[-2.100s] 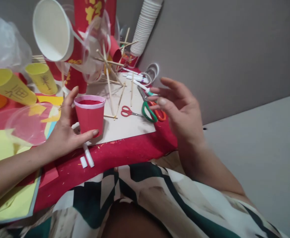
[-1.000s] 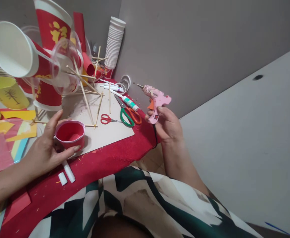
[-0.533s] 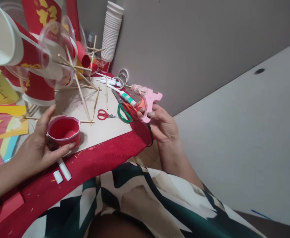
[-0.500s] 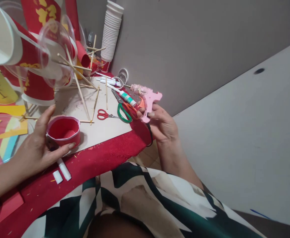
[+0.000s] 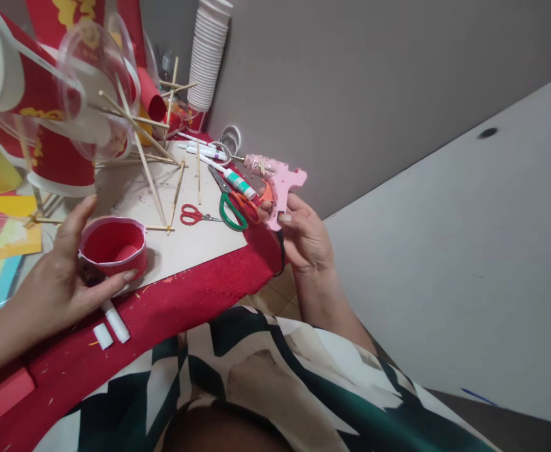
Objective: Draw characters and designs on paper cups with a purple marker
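A short red paper cup point(image 5: 134, 254) with an uneven pale rim is in my left hand point(image 5: 71, 270). One digit lies along its near side and another reaches up past its left side; the remaining fingers are hidden. Over the table's right corner, my right hand point(image 5: 306, 235) grips a pink hot glue gun point(image 5: 281, 188) by its handle, nozzle pointing left. A black cord hangs from the handle. Red-handled scissors point(image 5: 191, 215), green-handled scissors point(image 5: 231, 212) and a glue stick tube point(image 5: 240, 183) lie left of the gun.
Red and white cups point(image 5: 61, 157), clear discs and wooden sticks point(image 5: 149, 179) form a structure at the left. A tall stack of white cups point(image 5: 209, 56) stands by the grey wall. A white marker point(image 5: 116, 321) and its cap point(image 5: 103, 336) lie on the red cloth point(image 5: 195, 295).
The whole view has shifted slightly, with things on the table sitting a little further left. Both hands keep their hold on the cup and the glue gun.
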`<state>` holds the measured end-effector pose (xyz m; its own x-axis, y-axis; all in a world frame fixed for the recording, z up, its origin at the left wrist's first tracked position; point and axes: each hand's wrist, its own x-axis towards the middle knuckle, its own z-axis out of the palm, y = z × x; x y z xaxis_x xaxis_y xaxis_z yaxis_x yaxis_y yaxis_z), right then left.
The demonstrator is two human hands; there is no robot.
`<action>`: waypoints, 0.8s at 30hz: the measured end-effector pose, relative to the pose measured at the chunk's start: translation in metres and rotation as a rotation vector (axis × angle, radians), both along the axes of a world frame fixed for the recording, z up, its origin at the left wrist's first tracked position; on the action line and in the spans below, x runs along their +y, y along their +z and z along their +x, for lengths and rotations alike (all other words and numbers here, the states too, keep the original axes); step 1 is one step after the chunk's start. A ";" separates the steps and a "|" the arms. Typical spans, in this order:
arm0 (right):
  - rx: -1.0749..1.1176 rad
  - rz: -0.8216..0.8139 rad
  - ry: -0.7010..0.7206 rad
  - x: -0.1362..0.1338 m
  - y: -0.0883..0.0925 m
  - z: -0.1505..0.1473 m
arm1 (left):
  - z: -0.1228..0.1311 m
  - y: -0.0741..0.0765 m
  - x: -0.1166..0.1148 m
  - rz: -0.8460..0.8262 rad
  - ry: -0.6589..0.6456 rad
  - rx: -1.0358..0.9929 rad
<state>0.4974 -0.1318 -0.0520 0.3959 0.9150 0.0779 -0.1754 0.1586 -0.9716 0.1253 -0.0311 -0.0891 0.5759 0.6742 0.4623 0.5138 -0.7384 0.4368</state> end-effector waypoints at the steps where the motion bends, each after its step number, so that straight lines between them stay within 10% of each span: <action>1: -0.009 -0.001 0.000 0.000 0.000 0.000 | 0.000 0.000 0.001 -0.001 0.006 0.000; 24: -0.012 0.125 -0.090 0.002 -0.020 0.015 | 0.004 0.008 0.001 -0.078 -0.032 -0.064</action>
<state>0.5124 -0.1295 -0.0717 0.4745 0.8585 0.1943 -0.1431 0.2931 -0.9453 0.1289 -0.0300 -0.0808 0.5686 0.6914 0.4457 0.4598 -0.7164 0.5247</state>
